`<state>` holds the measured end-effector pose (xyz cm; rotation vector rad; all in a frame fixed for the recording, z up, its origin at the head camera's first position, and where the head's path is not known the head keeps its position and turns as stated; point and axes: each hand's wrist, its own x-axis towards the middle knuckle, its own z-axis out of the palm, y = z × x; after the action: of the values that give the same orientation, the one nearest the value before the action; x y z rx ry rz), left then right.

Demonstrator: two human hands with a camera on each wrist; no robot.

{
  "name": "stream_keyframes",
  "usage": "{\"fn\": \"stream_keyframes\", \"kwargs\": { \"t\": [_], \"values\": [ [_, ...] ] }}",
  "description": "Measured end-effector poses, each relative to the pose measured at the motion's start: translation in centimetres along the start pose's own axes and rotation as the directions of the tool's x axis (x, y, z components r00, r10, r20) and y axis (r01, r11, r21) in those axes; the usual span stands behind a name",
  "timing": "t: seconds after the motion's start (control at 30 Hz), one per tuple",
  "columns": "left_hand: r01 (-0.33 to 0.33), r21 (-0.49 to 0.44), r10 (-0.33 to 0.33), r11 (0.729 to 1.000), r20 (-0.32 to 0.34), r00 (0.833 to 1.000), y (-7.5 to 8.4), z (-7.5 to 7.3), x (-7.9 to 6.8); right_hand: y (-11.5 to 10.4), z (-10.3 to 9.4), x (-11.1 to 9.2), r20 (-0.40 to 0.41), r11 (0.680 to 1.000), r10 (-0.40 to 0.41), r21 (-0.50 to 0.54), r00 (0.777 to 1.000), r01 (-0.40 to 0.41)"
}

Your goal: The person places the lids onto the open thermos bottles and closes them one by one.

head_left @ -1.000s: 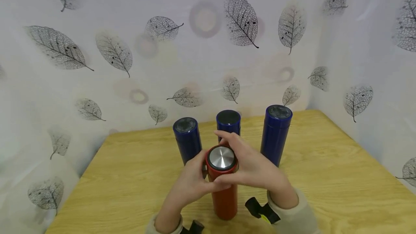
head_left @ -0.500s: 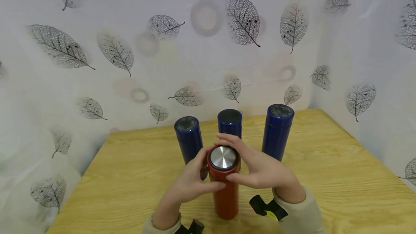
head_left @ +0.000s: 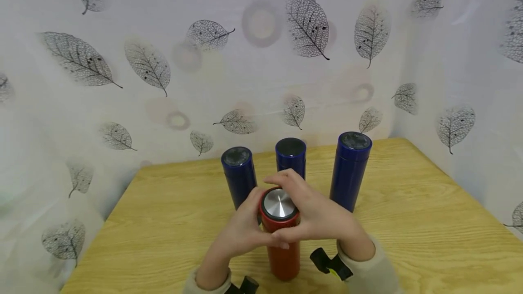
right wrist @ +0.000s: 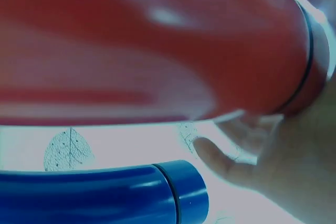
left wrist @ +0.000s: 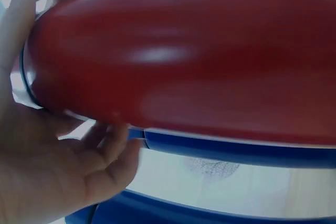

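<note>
A red thermos [head_left: 283, 262] stands upright on the table near me, its round steel-topped lid [head_left: 279, 204] facing up. From the left, my left hand [head_left: 241, 235] curls around its upper part, the thumb across the front. My right hand [head_left: 323, 219] wraps the lid end from the other side, index finger over the back edge and thumb in front. The two thumbs overlap at the front of the thermos. In the left wrist view the red body [left wrist: 184, 51] fills the top, with curled fingers below the lid. The right wrist view shows the palm [right wrist: 296, 156] against the lid end.
Three blue thermoses stand behind: one at left [head_left: 239, 178], one in the middle [head_left: 291, 160] partly hidden by my right hand, and one at right [head_left: 350, 173]. The wooden table [head_left: 171, 230] meets a leaf-printed curtain [head_left: 261, 71] at the back and sides.
My right hand shifted right with its thumb lifting away half a second ago, then came back left around the lid, thumb meeting the left thumb. The red thermos stays in place.
</note>
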<state>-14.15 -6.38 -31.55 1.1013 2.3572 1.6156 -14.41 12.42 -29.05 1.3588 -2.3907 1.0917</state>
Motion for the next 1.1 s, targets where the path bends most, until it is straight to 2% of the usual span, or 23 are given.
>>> {"fn": "stream_keyframes", "kwargs": {
  "t": [0.13, 0.23, 0.33, 0.43, 0.5, 0.57, 0.67, 0.8, 0.87, 0.93, 1.1],
  "values": [
    [-0.063, -0.142, 0.078, 0.988, 0.107, 0.991, -0.5, -0.3, 0.1, 0.5, -0.5, -0.4, 0.094, 0.98, -0.144, 0.149, 0.985, 0.129],
    [-0.099, -0.181, 0.125, 0.978, 0.14, 0.982, -0.7, -0.5, 0.3, 0.5, -0.8, -0.5, 0.094, 0.971, -0.174, 0.184, 0.98, 0.155],
    [-0.078, -0.176, 0.101, 0.981, 0.127, 0.987, -0.6, -0.3, 0.4, 0.3, -0.7, -0.5, 0.043, 0.98, -0.137, 0.148, 0.99, 0.129],
    [-0.005, -0.102, 0.012, 0.995, 0.068, 0.998, -0.4, 0.0, 0.4, -0.1, -0.4, -0.3, -0.018, 0.997, -0.029, 0.072, 0.999, 0.03],
    [0.048, -0.041, -0.047, 0.998, 0.03, 0.998, -0.3, 0.2, 0.4, -0.3, -0.2, -0.2, -0.055, 0.999, 0.043, 0.006, 0.998, -0.043],
    [0.073, 0.006, -0.073, 0.997, 0.005, 0.997, -0.3, 0.3, 0.4, -0.4, 0.0, -0.1, -0.073, 0.996, 0.073, -0.054, 0.995, -0.077],
    [0.049, -0.015, -0.048, 0.999, 0.024, 0.999, -0.3, 0.3, 0.4, -0.3, 0.0, -0.1, -0.051, 0.998, 0.011, -0.062, 0.999, -0.015],
    [-0.024, -0.138, 0.039, 0.99, 0.103, 0.994, -0.5, -0.2, 0.1, -0.1, -0.7, -0.6, 0.043, 0.992, -0.098, 0.083, 0.994, 0.094],
    [-0.032, -0.185, 0.058, 0.982, 0.136, 0.989, -0.6, -0.5, 0.1, 0.0, -1.0, -0.8, 0.069, 0.984, -0.117, 0.144, 0.991, 0.106],
    [-0.024, -0.211, 0.056, 0.977, 0.148, 0.987, -0.6, -0.6, 0.1, -0.1, -1.2, -0.9, 0.068, 0.982, -0.114, 0.162, 0.991, 0.102],
    [-0.013, -0.207, 0.035, 0.978, 0.106, 0.994, -0.4, -0.4, 0.2, -0.4, -1.0, -0.7, 0.015, 0.987, -0.094, 0.134, 0.995, 0.091]
  ]
}}
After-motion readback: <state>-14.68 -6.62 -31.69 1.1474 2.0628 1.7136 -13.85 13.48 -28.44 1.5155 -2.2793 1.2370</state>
